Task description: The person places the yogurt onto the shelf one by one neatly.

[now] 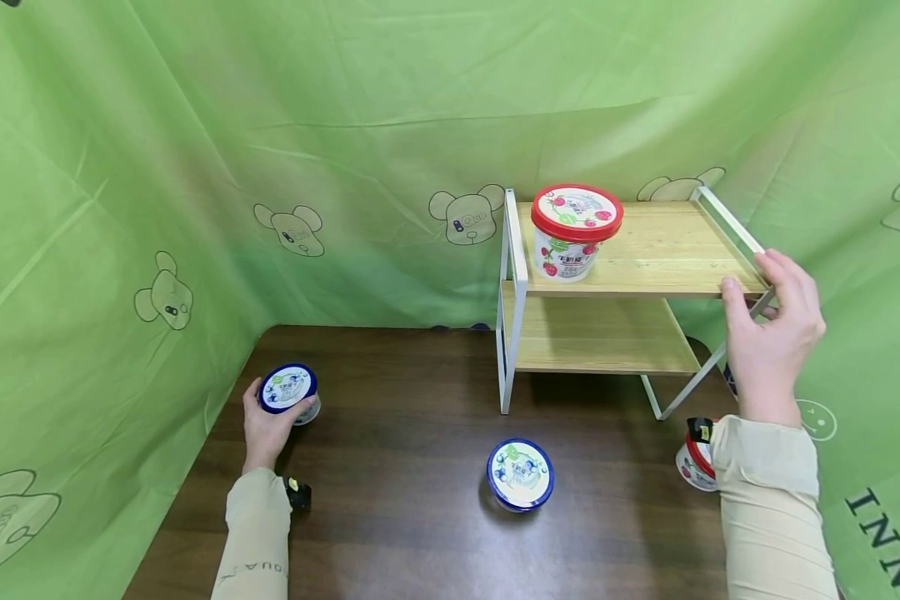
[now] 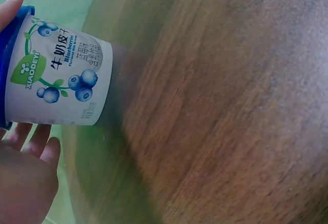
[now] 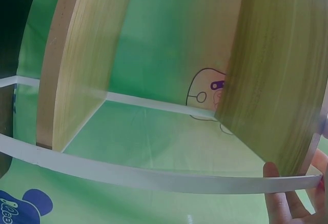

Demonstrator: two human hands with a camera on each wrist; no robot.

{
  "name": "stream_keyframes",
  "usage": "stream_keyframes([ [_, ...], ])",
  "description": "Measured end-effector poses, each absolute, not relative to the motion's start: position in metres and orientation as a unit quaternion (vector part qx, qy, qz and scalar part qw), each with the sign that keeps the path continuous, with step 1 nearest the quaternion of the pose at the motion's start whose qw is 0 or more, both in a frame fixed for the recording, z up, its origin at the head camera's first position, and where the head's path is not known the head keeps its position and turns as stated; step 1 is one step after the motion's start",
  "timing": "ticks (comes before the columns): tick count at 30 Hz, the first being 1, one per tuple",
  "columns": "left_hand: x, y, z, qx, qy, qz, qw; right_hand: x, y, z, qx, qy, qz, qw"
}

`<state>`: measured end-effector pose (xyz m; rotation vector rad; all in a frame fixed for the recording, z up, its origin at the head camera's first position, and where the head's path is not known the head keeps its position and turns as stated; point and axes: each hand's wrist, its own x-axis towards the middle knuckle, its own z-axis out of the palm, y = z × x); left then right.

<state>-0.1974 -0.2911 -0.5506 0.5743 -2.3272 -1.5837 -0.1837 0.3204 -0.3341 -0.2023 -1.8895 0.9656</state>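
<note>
At the left of the table my left hand (image 1: 268, 425) holds a white paper tub with a blue lid (image 1: 288, 388). Blueberries are printed on the tub's side (image 2: 61, 75) in the left wrist view, where thumb and fingers span the lid end. On the right, my right hand (image 1: 776, 333) grips the front right corner of a two-tier shelf rack (image 1: 667, 258) with wooden boards and a white metal frame. Up close, fingertips (image 3: 271, 170) of that hand lie against the upper board and frame bar. A red-lidded tub with strawberry print (image 1: 573, 233) stands on the rack's top board, at its left end.
Another blue-lidded tub (image 1: 521, 475) stands on the dark wooden table (image 1: 390, 500) in front of the rack. A second red-lidded tub (image 1: 696, 467) is partly hidden behind my right sleeve. Green cloth (image 1: 375, 150) with bear drawings hangs behind and along both sides.
</note>
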Motion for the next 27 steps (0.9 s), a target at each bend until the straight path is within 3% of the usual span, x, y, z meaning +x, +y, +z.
stream_keyframes([
  [8,-0.195,-0.289,-0.553,0.195,-0.797,-0.556,0.136,-0.200,0.348,-0.356,-0.072,-0.784,0.386,0.482],
  [27,-0.198,-0.285,-0.558,0.225,-0.773,-0.572,0.158,-0.194,0.337,-0.347,-0.083,-0.778,0.389,0.485],
])
